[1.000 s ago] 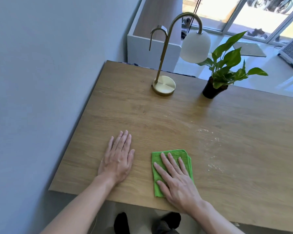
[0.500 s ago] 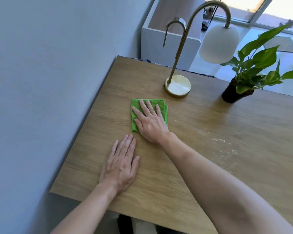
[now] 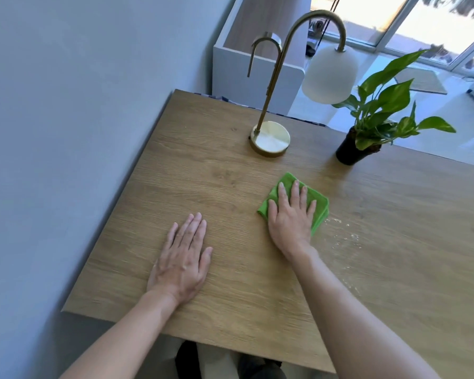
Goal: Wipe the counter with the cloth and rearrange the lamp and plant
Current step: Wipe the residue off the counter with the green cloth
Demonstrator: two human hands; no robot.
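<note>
The right hand lies flat on a folded bright green cloth, fingers straight and slightly spread, pressing it against the light oak-grained wooden counter. The cloth sits roughly mid-counter, turned like a diamond, one corner pointing toward the far edge and its long axis running from near left to far right. Only its edges show around the palm and fingers. The left hand rests palm down on bare wood nearer the front edge, fingers straight and close together, well apart from the cloth and holding nothing. Just to the right of the cloth a scatter of pale crumbs or dust speckles the wood. Beyond the cloth stands a brass lamp with a round disc base; its thin stem rises and curves over to the right, ending in a frosted white dome shade. Right of it, near the far edge, stands a small leafy green plant in a dark pot.
</note>
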